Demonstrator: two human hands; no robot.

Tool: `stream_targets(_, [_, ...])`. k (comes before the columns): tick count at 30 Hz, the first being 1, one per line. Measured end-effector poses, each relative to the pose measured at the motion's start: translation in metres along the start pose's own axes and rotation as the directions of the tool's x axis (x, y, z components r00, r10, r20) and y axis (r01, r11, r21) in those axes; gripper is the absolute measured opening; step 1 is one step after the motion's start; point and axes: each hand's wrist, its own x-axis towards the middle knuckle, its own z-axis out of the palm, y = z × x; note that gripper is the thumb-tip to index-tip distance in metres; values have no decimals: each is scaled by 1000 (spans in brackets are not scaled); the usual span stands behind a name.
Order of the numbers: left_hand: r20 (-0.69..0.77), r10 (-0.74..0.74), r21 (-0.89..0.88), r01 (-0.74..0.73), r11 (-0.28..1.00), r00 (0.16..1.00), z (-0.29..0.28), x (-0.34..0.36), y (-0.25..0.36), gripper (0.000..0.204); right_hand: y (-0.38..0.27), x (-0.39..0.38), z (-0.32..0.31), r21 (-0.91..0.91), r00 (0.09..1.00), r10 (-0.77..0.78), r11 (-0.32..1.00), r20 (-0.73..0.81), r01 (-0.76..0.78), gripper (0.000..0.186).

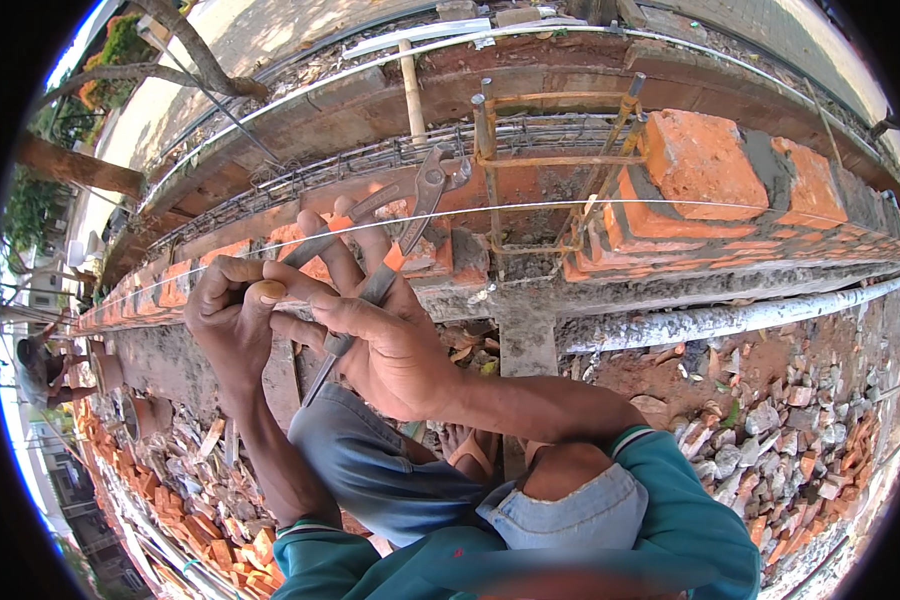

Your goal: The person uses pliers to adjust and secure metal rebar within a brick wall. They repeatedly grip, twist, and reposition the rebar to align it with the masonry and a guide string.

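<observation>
My right hand holds long metal pincers with dark, orange-banded handles, their jaws pointing up beside the rebar. Its index finger reaches left toward my left hand, whose thumb and forefinger are pinched at that fingertip; whatever is between them is too small to make out. A taut white string crosses behind my hands along the unfinished red brick wall, just above the pincer handles. A rusty rebar cage stands in a gap between the brick sections, right of the pincer jaws.
Below the wall lie a concrete footing, a white pipe and broken brick rubble. Beyond it runs a trench edge with long bars. Tree trunks stand at left; another person crouches at far left.
</observation>
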Motion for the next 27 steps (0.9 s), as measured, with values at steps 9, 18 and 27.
stream_targets(9, [-39, 66, -22, -67, 997, 997, 6, 5, -10, 36, 2, 2, 0, -30, 1000, -5, 1000, 2, 5, 87])
stream_targets(18, [-57, 80, -49, -82, 995, 995, 12, 14, -12, 45, 13, 7, 1, -23, 995, -93, 996, -35, 92, 80])
stream_targets(27, [-79, -80, 102, 88, 991, 994, 24, -9, 37, 55, 12, 14, -3, -198, 968, -181, 969, -174, 146, 29])
